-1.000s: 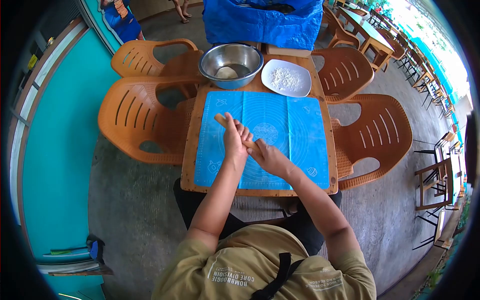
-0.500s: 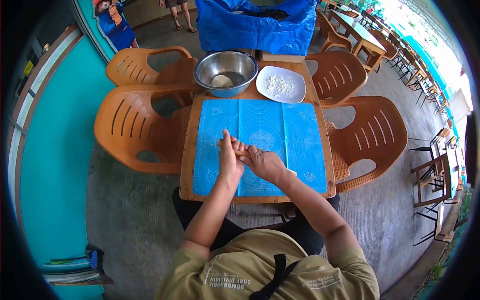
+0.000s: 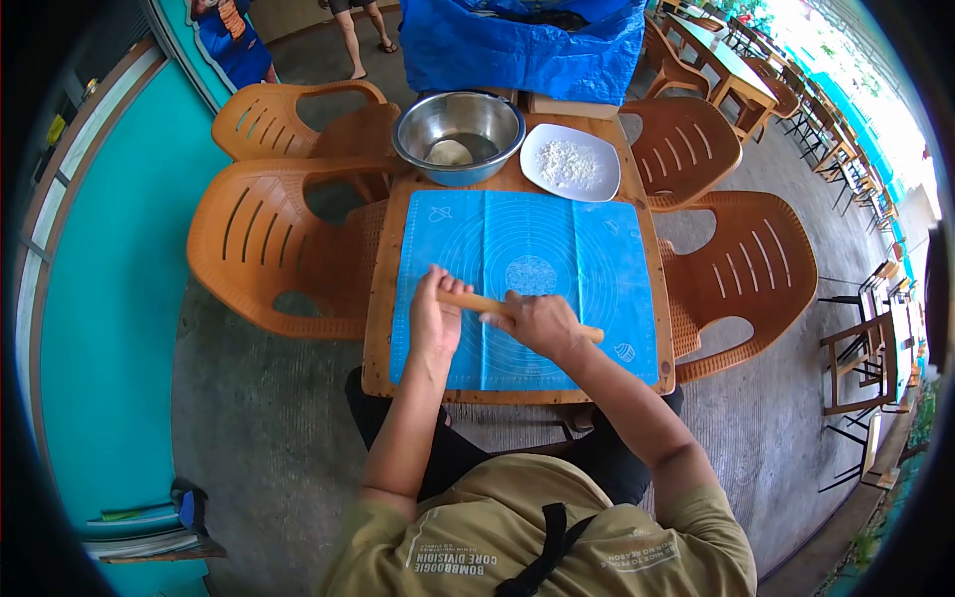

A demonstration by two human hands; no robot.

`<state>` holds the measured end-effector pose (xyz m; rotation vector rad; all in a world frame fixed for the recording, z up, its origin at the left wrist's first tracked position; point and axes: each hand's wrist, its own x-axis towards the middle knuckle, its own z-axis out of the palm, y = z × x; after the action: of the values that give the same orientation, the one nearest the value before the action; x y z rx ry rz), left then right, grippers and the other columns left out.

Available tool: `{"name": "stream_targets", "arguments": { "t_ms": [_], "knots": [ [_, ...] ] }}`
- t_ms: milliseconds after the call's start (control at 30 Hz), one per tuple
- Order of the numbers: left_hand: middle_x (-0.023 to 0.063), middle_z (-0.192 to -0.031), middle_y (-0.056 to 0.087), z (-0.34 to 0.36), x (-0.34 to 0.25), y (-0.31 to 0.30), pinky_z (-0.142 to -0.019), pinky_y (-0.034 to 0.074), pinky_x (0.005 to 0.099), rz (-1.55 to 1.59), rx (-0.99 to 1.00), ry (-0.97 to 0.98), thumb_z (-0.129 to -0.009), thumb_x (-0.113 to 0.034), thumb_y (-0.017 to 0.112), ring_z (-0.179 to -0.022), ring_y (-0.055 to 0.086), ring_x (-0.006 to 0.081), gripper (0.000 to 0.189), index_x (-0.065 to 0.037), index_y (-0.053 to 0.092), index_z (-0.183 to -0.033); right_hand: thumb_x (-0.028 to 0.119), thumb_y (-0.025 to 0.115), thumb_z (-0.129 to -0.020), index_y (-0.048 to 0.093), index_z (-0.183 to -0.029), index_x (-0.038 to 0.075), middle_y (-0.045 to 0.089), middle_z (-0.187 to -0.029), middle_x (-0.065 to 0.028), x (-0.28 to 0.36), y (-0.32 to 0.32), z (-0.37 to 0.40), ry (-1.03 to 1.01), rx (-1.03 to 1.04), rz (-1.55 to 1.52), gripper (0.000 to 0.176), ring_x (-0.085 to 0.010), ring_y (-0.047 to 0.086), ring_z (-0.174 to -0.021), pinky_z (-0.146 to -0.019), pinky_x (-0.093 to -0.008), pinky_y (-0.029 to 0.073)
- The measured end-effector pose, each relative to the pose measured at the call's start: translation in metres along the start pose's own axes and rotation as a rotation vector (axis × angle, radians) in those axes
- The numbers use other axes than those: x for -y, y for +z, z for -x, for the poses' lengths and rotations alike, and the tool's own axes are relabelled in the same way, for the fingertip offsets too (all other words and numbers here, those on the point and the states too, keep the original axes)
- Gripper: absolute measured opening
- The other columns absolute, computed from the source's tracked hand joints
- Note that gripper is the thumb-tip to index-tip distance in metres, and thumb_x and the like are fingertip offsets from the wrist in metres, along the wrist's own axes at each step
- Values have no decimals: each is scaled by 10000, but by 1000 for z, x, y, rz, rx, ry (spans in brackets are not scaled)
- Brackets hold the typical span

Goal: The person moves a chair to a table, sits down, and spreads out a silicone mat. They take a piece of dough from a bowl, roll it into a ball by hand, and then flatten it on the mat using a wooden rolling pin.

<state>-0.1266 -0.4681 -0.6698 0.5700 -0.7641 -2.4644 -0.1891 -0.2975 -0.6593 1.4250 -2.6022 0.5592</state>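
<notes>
A wooden rolling pin [image 3: 474, 301] slants above the blue baking mat [image 3: 617, 298], which is printed with circles. My right hand [image 3: 540, 323] is closed round the pin's middle, and its right end sticks out beyond the wrist. At the pin's left end, my left hand [image 3: 435, 316] has its fingers curled around the tip. Behind the mat stands a steel bowl [image 3: 413, 139] with a pale ball of dough [image 3: 450, 153] in it. Beside the bowl lies a white plate [image 3: 597, 186] bearing white flour [image 3: 569, 164].
Orange plastic chairs [image 3: 269, 239] flank the wooden table [image 3: 381, 343] on both sides. A blue tarp-covered container [image 3: 517, 60] stands at its far end. A person's legs [image 3: 353, 45] show at the back left. More tables and chairs [image 3: 726, 65] line the right.
My hands have moved apart along the rolling pin, showing more of its length. The view has shifted slightly, and the person's legs at the back are in a different stance.
</notes>
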Motion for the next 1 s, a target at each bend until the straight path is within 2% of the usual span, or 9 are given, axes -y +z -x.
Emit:
{"name": "stream_targets", "arguments": {
  "t_ms": [33,67,200,300,367,400,600,733,1000],
  "knots": [
    [23,-801,512,5,3,-1,-796,522,375,-91,37,12,-1078,-303,533,-708,532,133,272,-70,562,-941,618,431,-1016,665,-744,72,684,-641,-126,-1,-7,-2,95,121,94,653,-288,706,-613,-514,-399,546],
    [84,-1003,602,4,8,-14,-903,546,386,-224,117,27,-1065,-249,564,-919,635,178,243,-14,587,-1119,638,398,-1016,680,-748,78,697,-671,-130,-3,-11,-6,123,196,135,683,-282,711,-625,-524,-398,549],
    [135,-1161,660,2,20,-38,-914,549,358,-642,213,95,-1067,-292,559,-1101,659,223,343,3,590,-1239,618,344,-1040,695,-830,58,699,-675,-134,-24,-3,-11,99,204,169,694,-291,711,-626,-550,-417,560],
    [98,-1130,675,-6,20,-54,-914,538,333,-975,138,339,-1066,-245,566,-1087,666,188,294,-9,587,-1241,529,367,-1069,667,-966,28,690,-662,-124,-44,0,-16,199,241,157,593,-319,707,-630,-571,-442,567],
    [83,-1079,689,-5,4,-59,-878,522,301,-1022,110,374,-1073,-254,555,-1045,668,160,290,-10,599,-1224,424,420,-1076,606,-1081,-4,692,-704,-129,-63,-5,-24,200,86,159,467,-338,715,-694,-610,-457,576],
    [80,-1049,691,-3,-7,-62,-862,518,294,-1051,104,357,-1073,-256,555,-1008,667,151,282,-12,610,-1203,316,473,-1059,578,-1117,-15,697,-843,-176,-76,-3,-29,171,22,91,352,-355,708,-791,-675,-466,578],
    [63,-900,686,9,-37,-87,-707,510,267,-1082,38,368,-1071,-276,553,-829,664,123,289,-8,646,-1127,167,508,-1003,537,-1408,44,609,-1167,-213,-130,27,-75,215,-17,238,425,-357,630,-1047,-872,-494,517],
    [44,-852,666,18,-36,-95,-676,497,261,-1049,78,364,-1069,-258,556,-777,644,108,272,-4,649,-1102,124,538,-966,564,-1432,136,608,-1163,-173,-143,35,-100,138,17,202,467,-341,596,-1103,-922,-491,468],
    [41,-828,660,16,-30,-106,-685,506,250,-1002,83,292,-1068,-255,562,-758,637,103,289,14,664,-1088,118,524,-970,619,-1373,130,622,-1141,-147,-169,63,-118,30,-132,160,414,-325,583,-1120,-957,-486,458]
  ]
}}
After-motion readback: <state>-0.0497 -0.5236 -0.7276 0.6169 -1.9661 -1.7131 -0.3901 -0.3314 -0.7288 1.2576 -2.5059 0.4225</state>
